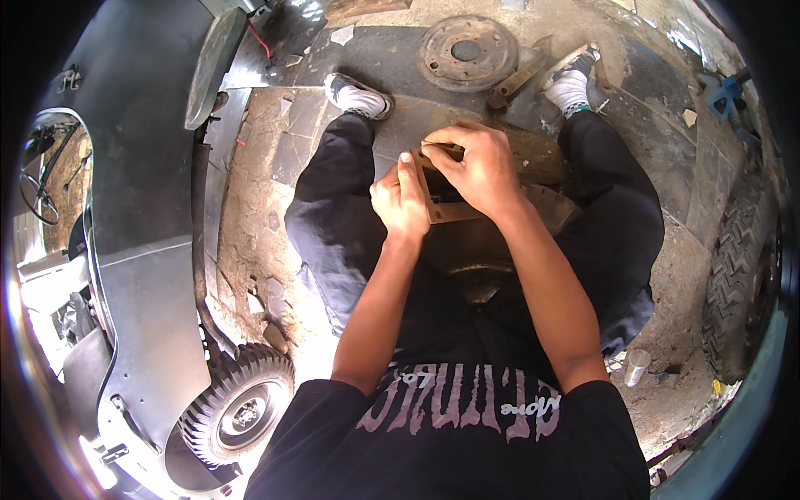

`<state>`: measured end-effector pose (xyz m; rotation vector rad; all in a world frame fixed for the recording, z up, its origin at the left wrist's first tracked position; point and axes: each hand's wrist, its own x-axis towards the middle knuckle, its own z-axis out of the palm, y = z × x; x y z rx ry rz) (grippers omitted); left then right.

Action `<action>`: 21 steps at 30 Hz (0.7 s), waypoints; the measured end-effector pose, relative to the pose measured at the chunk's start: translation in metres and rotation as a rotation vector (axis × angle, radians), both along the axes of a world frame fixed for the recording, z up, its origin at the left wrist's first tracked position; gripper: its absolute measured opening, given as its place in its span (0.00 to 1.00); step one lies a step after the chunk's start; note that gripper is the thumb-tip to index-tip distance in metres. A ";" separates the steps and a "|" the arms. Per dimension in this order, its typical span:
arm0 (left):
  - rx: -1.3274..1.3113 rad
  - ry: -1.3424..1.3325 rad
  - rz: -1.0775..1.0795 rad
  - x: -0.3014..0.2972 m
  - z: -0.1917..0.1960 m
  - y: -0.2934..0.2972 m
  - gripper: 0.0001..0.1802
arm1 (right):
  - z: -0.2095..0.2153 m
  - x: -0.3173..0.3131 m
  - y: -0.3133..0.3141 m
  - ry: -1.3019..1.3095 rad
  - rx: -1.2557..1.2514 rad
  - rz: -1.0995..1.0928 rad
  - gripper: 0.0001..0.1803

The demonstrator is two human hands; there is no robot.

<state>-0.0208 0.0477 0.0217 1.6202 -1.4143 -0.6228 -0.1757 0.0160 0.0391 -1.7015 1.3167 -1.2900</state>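
Observation:
Between my knees is a brown, angular metal bracket with a dark opening and a small hole in its near flange. My left hand is closed around the bracket's left side, its thumb lying along the edge. At the far left corner of the bracket, my right hand is closed in a pinch, thumb against bent fingers. Whatever sits between those fingertips is too small and covered to make out. The right palm hides part of the opening.
Past my feet lie a rusty round wheel disc and a flat metal bar. A dark vehicle body panel with a tyre stands at left. On the right are another tyre, a blue metal stand and a can.

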 end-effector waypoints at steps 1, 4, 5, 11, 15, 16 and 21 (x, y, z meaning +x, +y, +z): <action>0.006 -0.018 0.004 0.001 -0.001 0.000 0.33 | 0.002 -0.001 0.002 0.004 0.025 0.007 0.09; -0.094 -0.007 0.025 0.006 -0.019 0.000 0.33 | 0.009 0.000 0.004 0.020 0.061 0.031 0.08; -0.069 0.001 0.017 0.004 -0.015 -0.001 0.33 | 0.010 0.001 0.003 0.038 0.061 0.022 0.08; -0.058 0.033 -0.018 0.003 -0.010 -0.001 0.32 | 0.007 0.004 0.011 -0.004 0.058 -0.026 0.07; -0.079 0.028 -0.027 0.003 -0.011 -0.001 0.32 | 0.013 -0.001 0.009 0.007 0.029 0.033 0.06; -0.077 0.036 -0.028 0.004 -0.011 -0.001 0.32 | 0.012 0.001 0.010 -0.018 0.030 0.030 0.06; -0.063 0.058 -0.029 0.000 -0.009 -0.004 0.32 | -0.001 0.006 0.007 -0.041 0.018 -0.016 0.07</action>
